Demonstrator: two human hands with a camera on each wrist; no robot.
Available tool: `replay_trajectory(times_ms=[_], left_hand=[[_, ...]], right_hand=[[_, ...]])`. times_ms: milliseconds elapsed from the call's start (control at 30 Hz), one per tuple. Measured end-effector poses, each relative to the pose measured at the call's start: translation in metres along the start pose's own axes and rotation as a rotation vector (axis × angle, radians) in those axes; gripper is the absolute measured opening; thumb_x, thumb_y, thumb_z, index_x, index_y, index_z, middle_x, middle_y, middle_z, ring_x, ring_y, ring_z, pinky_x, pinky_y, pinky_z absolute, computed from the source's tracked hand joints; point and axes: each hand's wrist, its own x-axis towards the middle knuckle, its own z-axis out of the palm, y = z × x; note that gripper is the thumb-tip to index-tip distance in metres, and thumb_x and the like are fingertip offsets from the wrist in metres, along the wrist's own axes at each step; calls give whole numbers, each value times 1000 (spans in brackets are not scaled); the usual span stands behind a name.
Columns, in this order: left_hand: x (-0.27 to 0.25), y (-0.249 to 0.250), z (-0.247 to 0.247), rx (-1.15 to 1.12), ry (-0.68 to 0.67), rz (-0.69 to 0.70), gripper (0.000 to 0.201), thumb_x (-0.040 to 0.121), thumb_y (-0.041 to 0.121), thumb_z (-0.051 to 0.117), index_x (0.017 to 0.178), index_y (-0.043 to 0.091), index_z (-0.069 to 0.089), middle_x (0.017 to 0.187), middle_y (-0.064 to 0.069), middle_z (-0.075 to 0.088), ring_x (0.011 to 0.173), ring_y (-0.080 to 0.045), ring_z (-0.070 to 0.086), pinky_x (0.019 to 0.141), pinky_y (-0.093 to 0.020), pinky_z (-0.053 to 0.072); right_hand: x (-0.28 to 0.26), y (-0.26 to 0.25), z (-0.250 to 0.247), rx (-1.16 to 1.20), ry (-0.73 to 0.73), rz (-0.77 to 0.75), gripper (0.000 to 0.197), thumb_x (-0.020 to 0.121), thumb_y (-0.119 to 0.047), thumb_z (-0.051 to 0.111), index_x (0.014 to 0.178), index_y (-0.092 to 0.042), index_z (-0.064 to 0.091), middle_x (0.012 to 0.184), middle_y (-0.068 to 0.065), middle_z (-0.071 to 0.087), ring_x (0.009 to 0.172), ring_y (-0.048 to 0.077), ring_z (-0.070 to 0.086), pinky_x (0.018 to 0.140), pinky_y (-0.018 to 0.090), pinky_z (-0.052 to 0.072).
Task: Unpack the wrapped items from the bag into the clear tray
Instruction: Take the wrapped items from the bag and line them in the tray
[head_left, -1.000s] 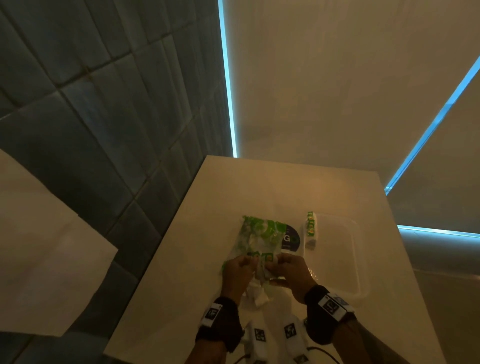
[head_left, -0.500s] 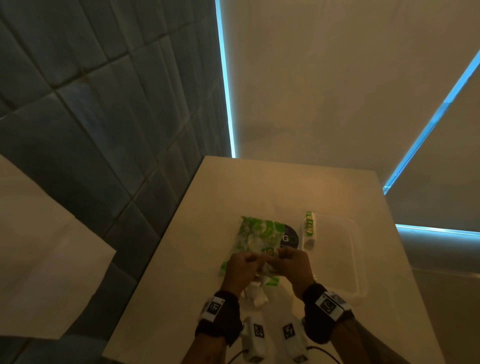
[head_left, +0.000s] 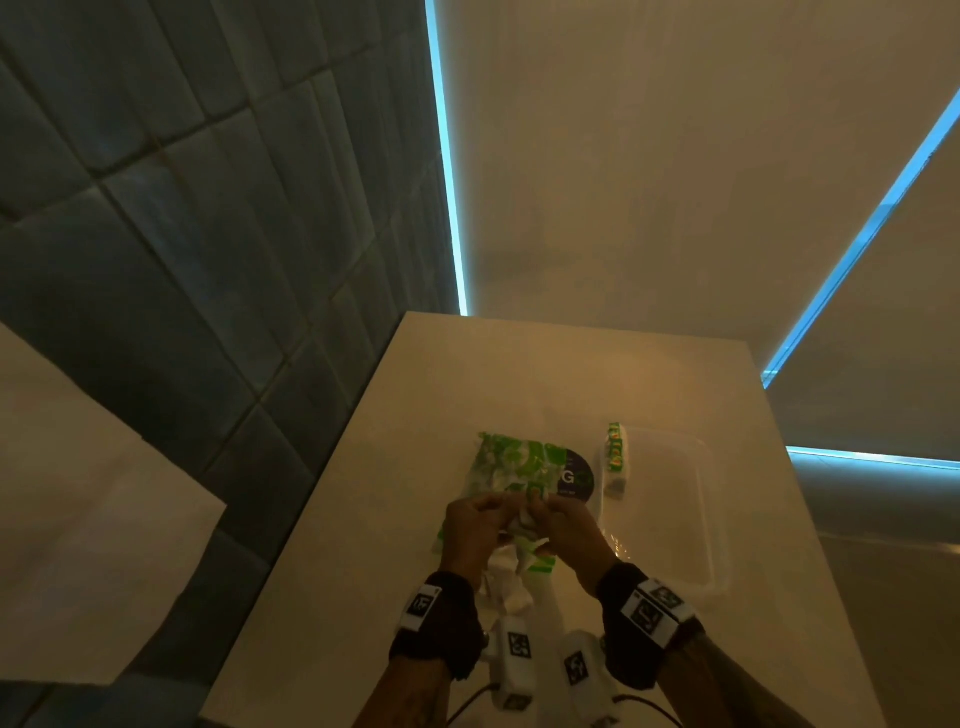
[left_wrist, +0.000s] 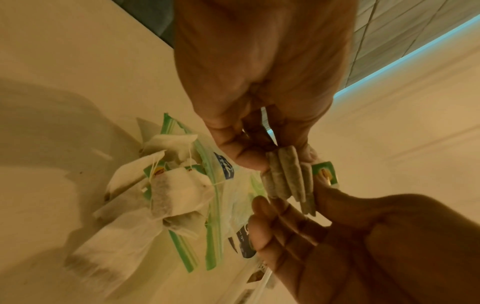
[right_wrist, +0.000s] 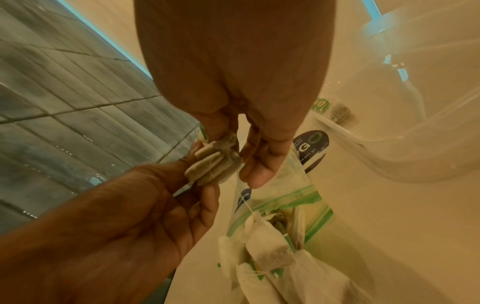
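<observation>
Head view: both hands hide the stack (left_wrist: 288, 179) of tea bags. Left hand (head_left: 475, 535) and right hand (head_left: 569, 530) meet above the bag (head_left: 519, 473), fingertips pinching the stack. Loose tea bags (right_wrist: 270, 259) spill from its mouth. Tray (head_left: 711, 519) just right; its contents indistinct.

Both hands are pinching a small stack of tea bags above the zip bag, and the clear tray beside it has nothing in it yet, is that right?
Not quite. The clear tray already holds a bundle of tea bags at its far left corner, as the head view shows. The rest stands: left hand and right hand pinch the stack of tea bags above the zip bag.
</observation>
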Motion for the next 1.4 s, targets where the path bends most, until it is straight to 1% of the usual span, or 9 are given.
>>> replay_trajectory(times_ms=[300, 467, 600, 767, 900, 967, 1100, 1267, 1400], left_hand=[[4, 6, -4, 65, -81, 23, 22, 80, 27, 75, 86, 6, 75, 77, -11, 72, 69, -20, 64, 57, -27, 47], [-3, 8, -2, 80, -149, 74, 24, 89, 32, 65, 93, 11, 74, 85, -13, 73, 76, -22, 69, 60, -27, 52], [-6, 9, -1, 142, -192, 87, 28, 94, 35, 56, 90, 12, 70, 79, -4, 72, 71, -19, 69, 60, -29, 55], [-3, 6, -3, 173, -169, 147, 30, 94, 30, 57, 88, 3, 69, 81, -10, 71, 74, -21, 69, 69, -34, 58], [-3, 4, -4, 204, -132, 123, 26, 94, 31, 58, 81, 9, 63, 65, 0, 60, 55, -7, 57, 53, -24, 47], [-1, 0, -7, 211, -122, 100, 30, 92, 33, 61, 89, 3, 63, 73, -3, 60, 61, -14, 56, 55, -27, 46], [2, -6, -10, 158, -69, 91, 21, 87, 26, 68, 78, 8, 61, 77, -11, 61, 69, -18, 55, 58, -31, 45], [13, -11, -10, 262, 84, 108, 19, 85, 23, 69, 70, 15, 60, 75, -8, 64, 71, -20, 56, 66, -37, 48], [12, -11, -9, 409, 172, 133, 22, 89, 30, 63, 78, 12, 58, 81, -9, 63, 78, -22, 57, 70, -32, 45]], right_hand=[[4, -8, -13, 139, -118, 87, 21, 96, -15, 58, 106, 0, 68, 90, 14, 68, 71, 19, 64, 60, 28, 53], [3, -12, -15, 186, -140, 139, 19, 92, -15, 63, 109, -8, 69, 103, 19, 71, 89, 29, 68, 75, 39, 56], [2, -12, -13, 231, -129, 158, 21, 91, -5, 61, 109, 2, 65, 107, 24, 68, 93, 35, 68, 79, 43, 57], [0, -14, -12, 221, -132, 159, 19, 88, 3, 59, 106, 6, 65, 98, 21, 69, 88, 31, 69, 73, 39, 58], [0, -16, -12, 235, -136, 174, 10, 88, 3, 59, 96, 4, 65, 86, 16, 66, 77, 26, 67, 63, 32, 54], [0, -16, -14, 217, -126, 175, 4, 88, 1, 61, 87, -2, 64, 83, 15, 65, 79, 28, 65, 65, 34, 51], [0, -15, -15, 163, -122, 170, 9, 86, -3, 63, 93, -3, 67, 87, 16, 65, 82, 28, 64, 71, 37, 48], [-3, -18, -15, 151, -121, 189, 6, 87, -5, 62, 83, -7, 65, 78, 14, 63, 73, 26, 59, 60, 30, 49], [-4, -17, -15, 189, -98, 170, 7, 88, -4, 61, 93, -7, 66, 87, 16, 65, 79, 29, 63, 60, 31, 53]])
